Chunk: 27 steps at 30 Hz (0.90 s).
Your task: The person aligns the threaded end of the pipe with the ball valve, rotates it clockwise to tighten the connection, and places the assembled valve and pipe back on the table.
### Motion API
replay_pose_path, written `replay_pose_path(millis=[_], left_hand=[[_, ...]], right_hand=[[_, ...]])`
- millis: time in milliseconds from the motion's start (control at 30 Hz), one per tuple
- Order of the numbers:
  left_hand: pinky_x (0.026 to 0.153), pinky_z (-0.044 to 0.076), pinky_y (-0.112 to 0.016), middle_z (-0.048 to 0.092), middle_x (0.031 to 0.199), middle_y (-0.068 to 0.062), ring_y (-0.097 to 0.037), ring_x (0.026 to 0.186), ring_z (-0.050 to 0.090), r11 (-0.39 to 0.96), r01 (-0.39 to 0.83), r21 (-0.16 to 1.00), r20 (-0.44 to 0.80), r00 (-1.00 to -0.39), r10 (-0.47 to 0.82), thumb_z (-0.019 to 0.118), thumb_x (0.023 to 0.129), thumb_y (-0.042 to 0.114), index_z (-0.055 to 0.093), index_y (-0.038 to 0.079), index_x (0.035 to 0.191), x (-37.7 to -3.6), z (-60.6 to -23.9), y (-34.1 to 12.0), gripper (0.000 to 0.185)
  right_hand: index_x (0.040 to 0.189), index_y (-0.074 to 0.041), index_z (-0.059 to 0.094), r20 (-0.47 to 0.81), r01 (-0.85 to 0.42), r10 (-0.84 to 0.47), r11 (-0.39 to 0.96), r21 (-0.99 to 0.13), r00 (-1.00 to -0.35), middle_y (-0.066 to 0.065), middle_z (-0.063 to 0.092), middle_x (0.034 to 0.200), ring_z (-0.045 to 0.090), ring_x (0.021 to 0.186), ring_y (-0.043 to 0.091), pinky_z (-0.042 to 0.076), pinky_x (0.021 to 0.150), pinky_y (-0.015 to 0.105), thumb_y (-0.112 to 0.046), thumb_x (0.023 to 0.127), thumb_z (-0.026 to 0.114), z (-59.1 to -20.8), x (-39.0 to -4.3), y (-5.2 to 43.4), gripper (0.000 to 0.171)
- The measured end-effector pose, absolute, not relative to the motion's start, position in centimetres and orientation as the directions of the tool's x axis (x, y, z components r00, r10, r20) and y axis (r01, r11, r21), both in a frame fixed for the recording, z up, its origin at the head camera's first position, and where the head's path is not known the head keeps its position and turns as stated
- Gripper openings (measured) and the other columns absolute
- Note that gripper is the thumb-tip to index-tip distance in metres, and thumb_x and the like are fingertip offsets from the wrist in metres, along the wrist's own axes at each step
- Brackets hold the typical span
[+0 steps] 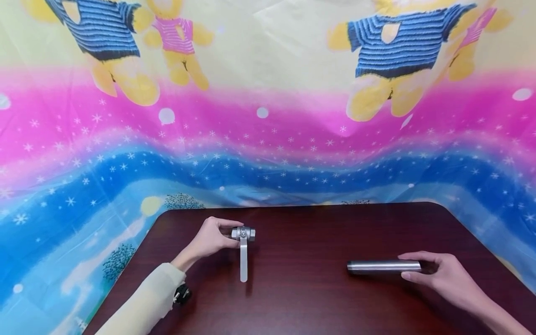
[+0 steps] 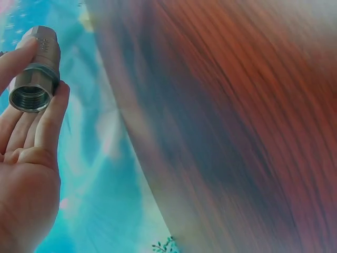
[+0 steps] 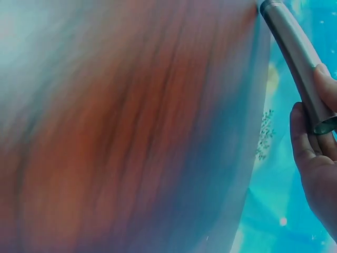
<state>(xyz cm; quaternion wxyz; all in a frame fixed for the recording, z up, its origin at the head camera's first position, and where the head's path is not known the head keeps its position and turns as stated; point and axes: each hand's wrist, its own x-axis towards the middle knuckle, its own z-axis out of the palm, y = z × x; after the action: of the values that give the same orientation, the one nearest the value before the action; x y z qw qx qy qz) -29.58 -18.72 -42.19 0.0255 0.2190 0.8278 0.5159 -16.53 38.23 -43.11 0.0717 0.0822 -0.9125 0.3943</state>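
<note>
A: Left side, entry. The left hand point(image 1: 211, 239) is seen near the far left corner of the dark wooden table point(image 1: 310, 298). A metal valve point(image 1: 243, 233) is pinched between thumb and fingertips; its flat handle point(image 1: 244, 265) points toward the near edge. From the left wrist view, the threaded open end of the valve body is noted, gripped between the thumb and the fingertips.

B: Right side, entry. The right hand point(image 1: 439, 274) is recorded toward the right edge of the table. A steel pipe point(image 1: 383, 266) is held at its right end, fingers curled round it, and is laid roughly parallel to the near edge. Valve and pipe are well apart.

A: Backdrop noted: a cartoon-bear cloth point(image 1: 268, 116) is hung behind the table.
</note>
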Motion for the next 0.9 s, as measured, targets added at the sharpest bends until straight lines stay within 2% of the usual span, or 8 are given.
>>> replay_pose_path(millis=[233, 433, 700, 900], left_hand=[[0.081, 0.063, -0.036, 0.077, 0.108, -0.018, -0.025, 0.095, 0.076, 0.215, 0.256, 0.943, 0.156, -0.906, 0.393, 0.085, 0.077, -0.005, 0.072, -0.007, 0.128, -28.6, -41.5, -18.0, 0.053], [0.082, 0.063, -0.037, 0.077, 0.109, -0.020, -0.028, 0.097, 0.076, 0.147, 0.255, 0.956, 0.177, -0.898, 0.403, 0.082, 0.077, -0.008, 0.071, -0.008, 0.128, -27.6, -40.4, -16.6, 0.053], [0.085, 0.062, -0.036, 0.076, 0.108, -0.022, -0.029, 0.100, 0.076, 0.054, 0.166, 0.985, 0.134, -0.915, 0.381, 0.078, 0.076, -0.011, 0.069, -0.011, 0.129, -26.7, -39.8, -15.3, 0.054], [0.087, 0.062, -0.036, 0.076, 0.108, -0.022, -0.030, 0.100, 0.075, 0.021, 0.153, 0.988, 0.134, -0.916, 0.378, 0.079, 0.077, -0.011, 0.068, -0.013, 0.129, -26.5, -39.7, -14.6, 0.054]], right_hand=[[0.125, -0.005, 0.076, 0.208, -0.217, -0.083, 0.584, -0.782, -0.975, 0.005, 0.076, 0.099, 0.069, 0.077, 0.015, 0.057, 0.062, 0.029, -0.020, 0.089, 0.087, -42.4, -17.5, 36.1, 0.041], [0.126, -0.001, 0.075, 0.260, -0.265, -0.080, 0.482, -0.835, -0.962, 0.008, 0.077, 0.100, 0.072, 0.079, 0.015, 0.060, 0.065, 0.029, -0.013, 0.088, 0.087, -41.6, -18.6, 33.9, 0.041], [0.126, 0.005, 0.072, 0.284, -0.302, -0.102, 0.343, -0.890, -0.953, 0.008, 0.078, 0.101, 0.073, 0.082, 0.015, 0.062, 0.069, 0.030, -0.005, 0.086, 0.087, -41.3, -20.4, 31.3, 0.044], [0.126, 0.006, 0.072, 0.308, -0.328, -0.114, 0.285, -0.901, -0.944, 0.008, 0.077, 0.102, 0.073, 0.083, 0.014, 0.061, 0.068, 0.029, -0.002, 0.086, 0.086, -41.1, -21.2, 29.9, 0.043]])
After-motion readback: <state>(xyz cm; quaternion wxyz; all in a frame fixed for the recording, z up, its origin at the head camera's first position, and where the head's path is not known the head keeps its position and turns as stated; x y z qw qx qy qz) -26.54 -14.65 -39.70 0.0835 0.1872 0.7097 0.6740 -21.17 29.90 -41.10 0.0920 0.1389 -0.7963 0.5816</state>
